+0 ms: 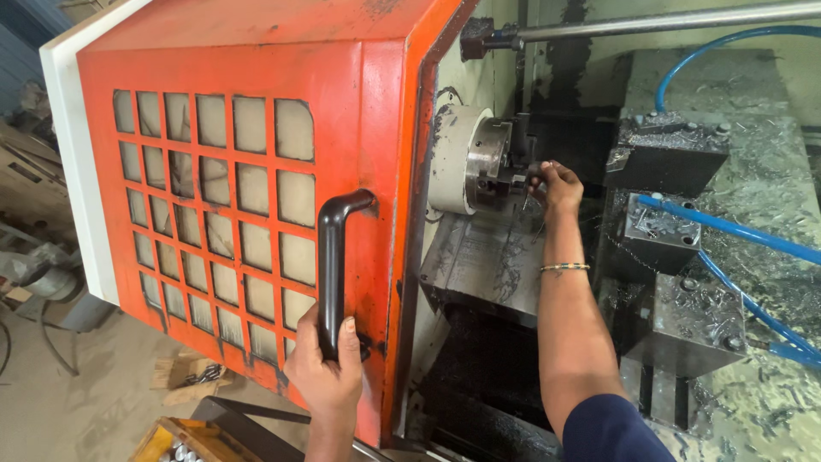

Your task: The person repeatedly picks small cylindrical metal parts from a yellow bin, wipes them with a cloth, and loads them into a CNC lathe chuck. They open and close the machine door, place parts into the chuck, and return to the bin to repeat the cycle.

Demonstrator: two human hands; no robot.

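Right hand (558, 184): reaching deep into the machine, fingers pinching together at a small dark workpiece (523, 177) that is sitting in the chuck (489, 158). Whether the piece is going in or coming out cannot be told; it is touching the chuck face and appears partly seated. A thin bangle (564, 268) is riding on the forearm below the hand.

Left hand (329, 374): wrapping closed around the lower end of the black door handle (335, 265), thumb laid up along the bar, holding the door slid aside.

Orange sliding door (248, 171): lying directly above the left hand, its grid of clouded window panes facing up, a white edge strip running along its far side. It is standing open, so the work area is exposed.

Just beyond the right hand: the chuck with its pale round housing (449, 158) behind it, towards the left hand's side. Beneath the right forearm, a dark slanted bed (483, 257) streaked with swarf.

To the outer side of the right arm: dark tool blocks (663, 231), blue hoses (744, 235) crossing over them, metal chips scattered thickly about. A steel bar (667, 21) is running across well above the hand.

Below the left hand: a dusty floor and a yellow crate (171, 443) holding small shiny parts.

Progress, as judged: door opening is done; handling of the piece at the chuck is under way; the door is not yet shut.
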